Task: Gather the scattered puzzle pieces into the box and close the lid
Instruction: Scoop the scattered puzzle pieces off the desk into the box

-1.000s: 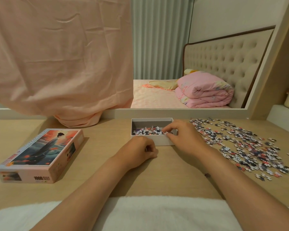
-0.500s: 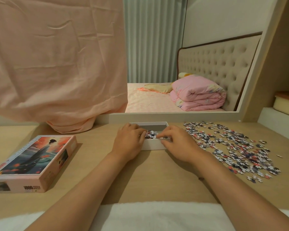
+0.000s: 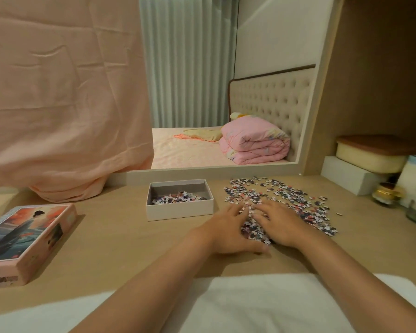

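A: Where do the hands and the task's things stand?

B: I see the left hand and the right hand laid palm-down, fingers spread and slightly curled, on the near edge of the scattered multicoloured cardboard puzzle pieces; between them a small heap is bunched. Neither hand is closed on anything yet. The open pale rectangular cardboard box sits just left of the pile, toward the far edge of the light wooden desk, with a thin layer of pieces inside. The pink illustrated box lid lies at the left edge, well apart.

A: How should I do this step well?

B: I judge it best to cup both hands under the heap, press inward, and lift low, so that few pieces spill on the short way to the box.

A: Room and edges?

B: The desk between pile and box is bare. At the right edge small glass jars stand near the outermost pieces; sweeping toward me risks pieces going over the near edge.
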`<state>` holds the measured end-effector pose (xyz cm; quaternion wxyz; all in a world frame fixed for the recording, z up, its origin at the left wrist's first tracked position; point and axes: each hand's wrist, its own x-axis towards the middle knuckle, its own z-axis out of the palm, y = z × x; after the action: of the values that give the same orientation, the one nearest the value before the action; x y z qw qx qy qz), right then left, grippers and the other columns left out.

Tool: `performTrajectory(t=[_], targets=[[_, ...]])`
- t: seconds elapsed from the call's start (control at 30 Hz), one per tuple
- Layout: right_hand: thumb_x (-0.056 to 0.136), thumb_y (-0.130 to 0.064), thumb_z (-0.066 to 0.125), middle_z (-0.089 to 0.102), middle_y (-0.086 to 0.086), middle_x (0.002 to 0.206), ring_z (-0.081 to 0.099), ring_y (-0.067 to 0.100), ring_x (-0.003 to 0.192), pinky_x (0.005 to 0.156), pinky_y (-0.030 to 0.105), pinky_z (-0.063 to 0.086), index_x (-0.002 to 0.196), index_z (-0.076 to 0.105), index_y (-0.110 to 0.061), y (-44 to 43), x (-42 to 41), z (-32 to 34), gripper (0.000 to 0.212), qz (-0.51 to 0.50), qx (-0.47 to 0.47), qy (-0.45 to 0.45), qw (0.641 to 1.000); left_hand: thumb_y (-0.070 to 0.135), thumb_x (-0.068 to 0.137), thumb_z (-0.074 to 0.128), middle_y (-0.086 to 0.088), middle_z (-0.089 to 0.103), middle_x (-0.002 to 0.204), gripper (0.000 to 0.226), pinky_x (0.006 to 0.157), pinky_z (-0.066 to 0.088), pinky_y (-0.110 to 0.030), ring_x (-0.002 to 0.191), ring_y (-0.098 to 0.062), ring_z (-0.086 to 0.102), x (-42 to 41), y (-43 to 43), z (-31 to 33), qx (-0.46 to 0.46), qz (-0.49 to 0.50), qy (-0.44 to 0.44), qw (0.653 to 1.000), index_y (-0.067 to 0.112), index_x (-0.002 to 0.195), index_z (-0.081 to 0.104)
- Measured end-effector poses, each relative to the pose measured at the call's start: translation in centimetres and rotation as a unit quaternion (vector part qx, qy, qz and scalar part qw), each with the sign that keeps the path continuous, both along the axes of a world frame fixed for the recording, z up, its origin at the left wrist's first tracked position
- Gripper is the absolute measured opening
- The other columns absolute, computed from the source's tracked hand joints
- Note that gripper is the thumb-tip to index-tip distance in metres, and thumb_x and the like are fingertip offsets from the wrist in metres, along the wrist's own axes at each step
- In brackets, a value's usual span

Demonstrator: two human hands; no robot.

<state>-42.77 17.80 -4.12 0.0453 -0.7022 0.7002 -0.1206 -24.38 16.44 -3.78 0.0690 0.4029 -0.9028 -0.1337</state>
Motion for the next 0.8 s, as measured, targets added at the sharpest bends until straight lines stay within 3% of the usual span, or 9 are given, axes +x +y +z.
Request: performTrajectory(t=[0.1, 0.23, 0.33, 0.4, 0.5, 0.6, 0.7, 0.8], targets=[[0.103, -0.055, 0.024, 0.006, 0.0, 0.166, 0.0, 0.02, 0.152, 0.122, 0.05, 0.003, 0.155, 0.018, -0.036, 0.6, -0.8, -1.3, 0.056, -0.013, 0.065, -0.006, 0.998, 0.087, 0.069, 0.051, 0.005, -0.017, 0.162, 0.123, 0.121, -0.003, -0.039, 0.148, -0.013, -0.018, -1.3, 0.0, -0.8, 0.01, 0.005, -0.071, 0.997, 0.022, 0.155, -0.008], [0.103, -0.054, 0.021, -0.001, 0.0, 0.166, -0.007, 0.017, 0.152, 0.122, 0.048, -0.003, 0.157, 0.011, -0.032, 0.5, 0.2, -2.3, 0.059, 0.016, 0.075, -0.008, 0.997, 0.076, 0.081, 0.05, 0.005, -0.004, 0.164, 0.106, 0.12, 0.0, -0.032, 0.15, -0.012, -0.007, -0.8, -0.3, -1.6, 0.014, -0.002, -0.025, 1.0, 0.021, 0.156, -0.001], [0.105, -0.043, 0.029, 0.014, -0.001, 0.165, 0.005, 0.018, 0.152, 0.122, 0.046, 0.003, 0.155, 0.021, -0.031, -0.4, 1.7, -2.6, 0.052, 0.067, 0.048, -0.05, 0.995, 0.066, 0.083, 0.058, 0.003, 0.023, 0.159, 0.09, 0.118, 0.019, -0.029, 0.145, -0.014, 0.018, 0.6, -0.7, -1.9, -0.009, -0.008, 0.056, 0.998, 0.022, 0.154, 0.024], [0.103, -0.035, 0.039, 0.039, 0.0, 0.153, 0.029, 0.021, 0.143, 0.119, 0.046, 0.02, 0.148, 0.04, -0.031, -1.1, 2.5, -2.5, 0.044, 0.103, 0.03, -0.103, 0.989, 0.057, 0.084, 0.063, 0.002, 0.039, 0.145, 0.075, 0.112, 0.029, -0.028, 0.135, -0.014, 0.033, 1.9, -0.9, -1.8, -0.022, -0.009, 0.085, 0.996, 0.025, 0.147, 0.038], [0.099, -0.021, 0.051, 0.061, -0.005, 0.127, 0.054, 0.015, 0.119, 0.105, 0.039, 0.042, 0.126, 0.065, -0.028, -1.7, 3.2, -1.6, 0.031, 0.118, -0.006, -0.21, 0.971, 0.048, 0.083, 0.065, 0.005, 0.045, 0.131, 0.063, 0.104, 0.034, -0.027, 0.125, -0.012, 0.038, 3.8, -1.2, -1.3, -0.035, 0.0, 0.096, 0.995, 0.03, 0.14, 0.044], [0.099, -0.018, 0.051, 0.064, -0.007, 0.125, 0.056, 0.011, 0.117, 0.101, 0.032, 0.045, 0.116, 0.071, -0.028, -2.7, 3.4, -0.6, 0.028, 0.076, -0.067, -0.247, 0.964, 0.048, 0.086, 0.061, 0.009, 0.046, 0.129, 0.044, 0.105, 0.034, -0.031, 0.124, -0.01, 0.036, 5.1, -1.8, -0.6, -0.099, 0.022, 0.145, 0.984, 0.03, 0.125, 0.054], [0.099, -0.031, 0.051, 0.055, -0.005, 0.141, 0.049, 0.015, 0.131, 0.11, 0.038, 0.039, 0.126, 0.065, -0.031, -4.7, 3.6, -0.4, 0.031, 0.071, -0.075, -0.192, 0.976, 0.054, 0.092, 0.046, 0.008, 0.039, 0.146, 0.049, 0.115, 0.022, -0.036, 0.136, -0.013, 0.025, 5.7, -3.2, -0.5, -0.193, 0.092, 0.106, 0.971, 0.032, 0.137, 0.046], [0.1, -0.051, 0.04, 0.021, 0.0, 0.163, 0.016, 0.021, 0.15, 0.121, 0.045, 0.016, 0.151, 0.035, -0.033, -6.0, 4.3, -0.6, 0.054, 0.063, 0.012, -0.1, 0.993, 0.059, 0.097, 0.032, 0.007, 0.01, 0.163, 0.06, 0.119, 0.001, -0.039, 0.149, -0.015, 0.001, 6.3, -5.1, -1.4, -0.143, 0.133, 0.015, 0.981, 0.038, 0.152, 0.02]])
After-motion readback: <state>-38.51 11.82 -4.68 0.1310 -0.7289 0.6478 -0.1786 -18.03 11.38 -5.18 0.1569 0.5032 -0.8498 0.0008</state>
